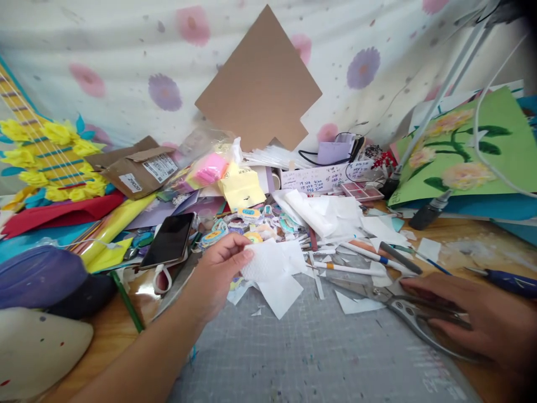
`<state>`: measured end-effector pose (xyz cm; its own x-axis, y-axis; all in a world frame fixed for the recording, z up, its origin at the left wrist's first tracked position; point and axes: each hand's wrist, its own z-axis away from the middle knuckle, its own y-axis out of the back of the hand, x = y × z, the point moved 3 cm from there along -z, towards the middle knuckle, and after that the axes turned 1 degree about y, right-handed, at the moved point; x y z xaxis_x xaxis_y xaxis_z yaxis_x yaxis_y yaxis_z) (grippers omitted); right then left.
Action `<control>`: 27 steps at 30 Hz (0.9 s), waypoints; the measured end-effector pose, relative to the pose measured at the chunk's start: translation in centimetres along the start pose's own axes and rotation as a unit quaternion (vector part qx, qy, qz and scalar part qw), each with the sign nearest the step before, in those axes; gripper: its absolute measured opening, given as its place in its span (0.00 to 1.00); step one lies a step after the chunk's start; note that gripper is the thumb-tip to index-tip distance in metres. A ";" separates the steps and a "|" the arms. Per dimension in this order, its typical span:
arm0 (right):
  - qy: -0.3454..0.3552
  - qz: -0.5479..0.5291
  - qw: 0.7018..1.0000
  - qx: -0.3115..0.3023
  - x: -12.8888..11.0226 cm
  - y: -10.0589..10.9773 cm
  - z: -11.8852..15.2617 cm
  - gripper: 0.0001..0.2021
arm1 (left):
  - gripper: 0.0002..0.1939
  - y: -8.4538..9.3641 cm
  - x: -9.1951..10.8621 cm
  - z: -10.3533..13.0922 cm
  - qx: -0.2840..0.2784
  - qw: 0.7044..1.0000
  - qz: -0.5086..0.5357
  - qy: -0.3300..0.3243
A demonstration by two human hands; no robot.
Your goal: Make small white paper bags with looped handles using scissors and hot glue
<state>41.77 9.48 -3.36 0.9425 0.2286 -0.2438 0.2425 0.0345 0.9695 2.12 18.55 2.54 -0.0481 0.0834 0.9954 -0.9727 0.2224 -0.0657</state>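
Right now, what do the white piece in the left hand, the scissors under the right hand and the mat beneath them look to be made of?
White piece: thin, matte, faintly dimpled, so likely textured paper or foam sheet.
Scissors: grey metal with a dull sheen on blades and handles.
Mat: grey, matte, printed with a grid; probably a vinyl or rubber cutting mat.
The left hand pinches the piece; the right hand lies on the scissors.

Left hand [218, 271] pinched shut — right hand [478, 316] lying flat, fingers extended.

White textured paper piece [268, 260] pinched in left hand [220, 268], shiny metal scissors [409, 308] under right hand [482, 319], matt grey cutting mat [310, 352], glossy black phone [170, 239], plain brown cardboard [260, 84], floral cloth backdrop [126, 50], varnished wood tabletop [461, 240]
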 end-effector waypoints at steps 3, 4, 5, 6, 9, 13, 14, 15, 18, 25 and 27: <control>-0.010 -0.010 1.000 -0.005 -0.2 0.4 -0.1 0.24 | 0.11 -0.8 -0.3 0.8 -0.122 0.983 -0.131 0.040; -0.013 -0.008 1.000 -0.004 -0.4 0.6 -0.2 0.24 | 0.12 -1.2 -0.5 1.1 -0.164 0.969 -0.178 0.045; -0.016 -0.005 1.000 -0.005 -0.7 0.7 -0.2 0.24 | 0.11 -1.6 -0.7 1.5 -0.201 0.953 -0.222 0.045; -0.019 -0.001 1.000 -0.005 -1.1 0.9 -0.3 0.23 | 0.11 -1.9 -0.9 1.8 -0.230 0.937 -0.260 0.044; -0.026 0.006 1.000 -0.006 -2.1 1.4 -0.1 0.21 | 0.10 -2.8 -1.3 2.5 -0.281 0.898 -0.336 0.041; -0.022 0.011 1.000 0.002 -2.7 1.6 0.2 0.21 | 0.10 -3.3 -1.6 2.9 -0.300 0.864 -0.403 0.042; -0.020 0.015 1.000 0.001 -2.8 1.6 0.3 0.21 | 0.10 -3.3 -1.5 2.9 -0.302 0.855 -0.419 0.037; -0.018 0.018 1.000 0.000 -2.8 1.7 0.3 0.20 | 0.09 -3.2 -1.5 2.9 -0.306 0.846 -0.436 0.028; -0.009 0.024 1.000 0.009 -3.0 1.8 0.3 0.19 | 0.07 -3.2 -1.1 3.0 -0.334 0.807 -0.485 -0.028; 0.054 0.003 0.995 0.086 -6.3 2.4 -1.0 0.13 | 0.06 -3.3 -0.5 2.9 -0.311 0.772 -0.539 -0.128; 0.093 -0.011 0.992 0.080 -8.2 2.3 -2.0 0.12 | 0.06 -3.2 -0.4 2.7 -0.279 0.788 -0.533 -0.131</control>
<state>34.09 9.64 0.92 0.8813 0.4062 -0.2413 0.3095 -0.1106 0.9444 4.67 15.17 2.56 0.6119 -0.6271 0.4820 -0.2452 0.4289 0.8694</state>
